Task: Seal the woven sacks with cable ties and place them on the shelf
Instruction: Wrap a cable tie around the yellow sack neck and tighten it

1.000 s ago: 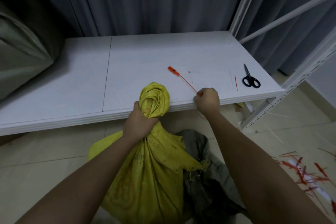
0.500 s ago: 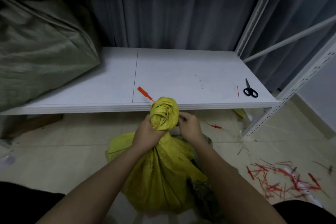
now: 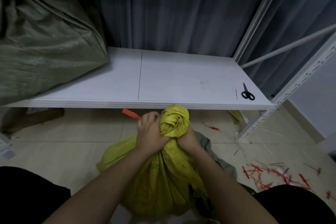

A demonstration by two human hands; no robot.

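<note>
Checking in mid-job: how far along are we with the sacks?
Done: one green sack already sits on the shelf. In hand: both hands grip the twisted neck of the yellow sack; the left hand also holds a red cable tie, the right hand clamps below the twist. Left: closing the tie, then shelving this sack. Another grey-green sack lies behind it on the floor.

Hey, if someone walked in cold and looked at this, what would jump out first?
The yellow sack in the centre, its twisted neck gripped by the left hand and right hand, with a red cable tie poking out beside the left hand. Next, the big green sack on the white shelf, upper left.
</note>
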